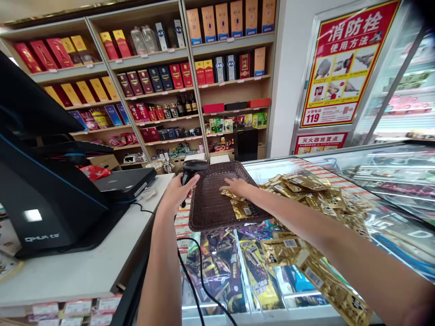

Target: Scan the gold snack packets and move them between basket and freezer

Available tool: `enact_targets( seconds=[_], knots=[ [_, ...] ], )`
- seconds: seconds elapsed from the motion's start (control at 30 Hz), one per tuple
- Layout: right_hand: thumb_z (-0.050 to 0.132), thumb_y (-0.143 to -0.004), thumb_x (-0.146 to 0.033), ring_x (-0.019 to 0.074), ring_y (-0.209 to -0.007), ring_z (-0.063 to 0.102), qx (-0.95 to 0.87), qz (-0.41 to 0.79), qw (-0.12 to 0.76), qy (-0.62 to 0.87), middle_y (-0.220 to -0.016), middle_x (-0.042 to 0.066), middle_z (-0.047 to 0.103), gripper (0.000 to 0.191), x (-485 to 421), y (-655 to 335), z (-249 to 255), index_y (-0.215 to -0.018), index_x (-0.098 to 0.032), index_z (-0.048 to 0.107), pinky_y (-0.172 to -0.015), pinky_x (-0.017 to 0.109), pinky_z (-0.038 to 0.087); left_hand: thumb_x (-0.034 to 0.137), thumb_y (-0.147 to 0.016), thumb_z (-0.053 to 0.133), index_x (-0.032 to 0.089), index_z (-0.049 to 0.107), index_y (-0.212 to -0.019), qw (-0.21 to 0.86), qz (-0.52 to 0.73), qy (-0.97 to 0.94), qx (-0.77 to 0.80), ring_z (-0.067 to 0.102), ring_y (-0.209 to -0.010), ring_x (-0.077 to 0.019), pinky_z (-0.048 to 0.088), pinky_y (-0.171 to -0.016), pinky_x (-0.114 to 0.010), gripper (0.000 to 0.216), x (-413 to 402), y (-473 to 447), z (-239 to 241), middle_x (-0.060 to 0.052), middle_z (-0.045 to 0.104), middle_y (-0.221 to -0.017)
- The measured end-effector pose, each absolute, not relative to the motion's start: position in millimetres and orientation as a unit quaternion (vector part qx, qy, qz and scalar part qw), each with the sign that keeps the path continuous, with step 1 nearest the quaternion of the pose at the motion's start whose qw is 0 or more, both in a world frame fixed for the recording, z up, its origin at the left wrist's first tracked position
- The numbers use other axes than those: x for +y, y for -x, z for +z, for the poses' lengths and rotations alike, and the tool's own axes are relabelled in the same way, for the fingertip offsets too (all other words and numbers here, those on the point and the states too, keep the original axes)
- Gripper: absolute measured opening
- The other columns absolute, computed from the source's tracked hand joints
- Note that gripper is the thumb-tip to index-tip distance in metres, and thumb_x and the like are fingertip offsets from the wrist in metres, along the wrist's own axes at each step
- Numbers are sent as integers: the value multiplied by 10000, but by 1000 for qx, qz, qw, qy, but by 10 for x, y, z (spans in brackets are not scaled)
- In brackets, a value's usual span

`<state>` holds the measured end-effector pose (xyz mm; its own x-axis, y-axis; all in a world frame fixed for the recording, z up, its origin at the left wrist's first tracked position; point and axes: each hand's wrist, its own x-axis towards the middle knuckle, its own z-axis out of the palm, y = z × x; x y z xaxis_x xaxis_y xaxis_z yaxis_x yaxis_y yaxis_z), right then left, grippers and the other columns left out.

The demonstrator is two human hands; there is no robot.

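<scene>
My left hand is wrapped round the handle of a black barcode scanner, beside the left rim of a brown woven basket. Over the inside of that basket my right hand reaches with its fingers stretched out and apart. A few gold foil packets lie in the basket, one partly under my right hand. Right of the basket, a large heap of similar gold packets covers part of the glass freezer top. More of them lie nearer, partly hidden by my right forearm.
A black checkout terminal stands on the white counter at left. The scanner's black cable loops across the freezer front. Through the glass show wrapped ice creams. Shelves of boxed bottles line the back wall.
</scene>
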<state>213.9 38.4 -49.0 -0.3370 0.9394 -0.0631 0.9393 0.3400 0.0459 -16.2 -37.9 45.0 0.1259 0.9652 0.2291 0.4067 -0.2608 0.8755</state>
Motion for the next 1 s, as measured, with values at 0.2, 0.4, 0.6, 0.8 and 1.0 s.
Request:
enact_targets(
  seconds=[0.2,0.4,0.6,0.8,1.0],
  knots=[
    [589,-844,-76,244,-1301,439,912,154,158,-346,-1508,40,432,432,625,-2167,-593,-1219,-286,632,-971,364,398,542,-746,667,202,541,-726,344,417,-679,497,445,-449,-101,291,-417,-214,363,-416,121,459,29,514,-531],
    [577,-893,-182,253,-1132,548,895,165,74,-407,-1107,113,688,155,674,-2524,-395,-1005,-197,683,-904,336,386,563,-730,684,200,545,-752,364,412,-674,493,468,-464,-102,330,-427,-211,389,-441,97,481,17,548,-570],
    [658,-828,-486,198,-728,645,671,-96,-350,-646,-842,53,709,369,128,-3051,-348,-1042,-186,634,-668,284,456,586,-724,682,194,543,-719,370,404,-691,471,457,-473,-97,332,-437,-209,416,-405,-9,461,24,528,-567],
    [722,-752,-432,151,-708,613,533,-333,-528,-571,-887,44,700,316,-395,-3443,-333,-906,-172,632,-591,238,470,590,-717,698,187,541,-747,418,358,-714,434,453,-491,-87,350,-465,-209,434,-460,-211,452,23,545,-620],
    [627,-800,-495,156,-657,565,521,-242,-542,-614,-693,10,638,307,-479,-3668,-237,-767,-189,618,-543,230,407,586,-749,672,181,565,-804,441,309,-736,410,417,-465,-76,303,-423,-202,423,-581,-375,464,19,544,-629]
  ],
)
